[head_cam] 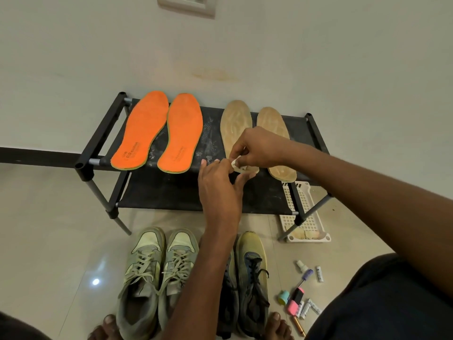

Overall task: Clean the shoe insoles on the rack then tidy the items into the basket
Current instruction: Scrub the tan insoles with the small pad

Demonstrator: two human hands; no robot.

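Nearest, lower right: basket (309,212) under the rack (98,141), holding tan pieces at its front wall. Centre: left hand (218,187) and right hand (257,148) pinch a white wipe (235,164) over one tan insole (235,123), at the rack's front edge. Farther left: orange insoles (159,131), bare shelf between pairs.

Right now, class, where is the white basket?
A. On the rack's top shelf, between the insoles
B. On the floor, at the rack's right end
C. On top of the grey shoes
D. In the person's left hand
B: the white basket sits on the floor tiles, partly under the right end of the black rack.
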